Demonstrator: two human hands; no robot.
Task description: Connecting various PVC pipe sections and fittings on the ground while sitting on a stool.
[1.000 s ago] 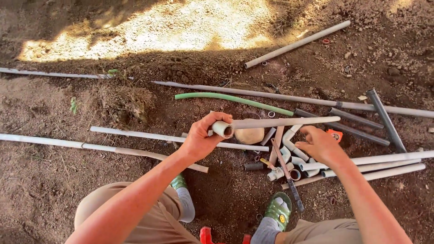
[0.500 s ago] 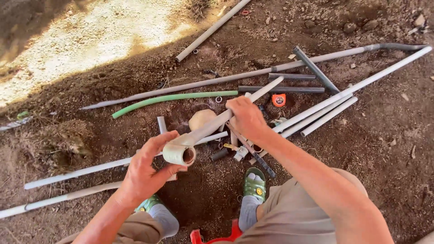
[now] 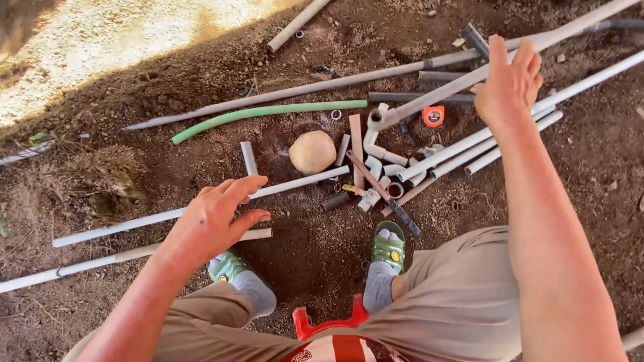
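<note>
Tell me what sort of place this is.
Likely an outdoor plumbing work spot on bare brown dirt ground: long grey plastic pipes, small white pipe fittings and a green flexible hose lie scattered about.

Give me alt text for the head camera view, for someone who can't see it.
A seated person's right hand reaches out over a long grey pipe on bare soil, while the open left hand hovers, holding nothing. Pipe offcuts, a green hose and a round stone lie around.
</note>
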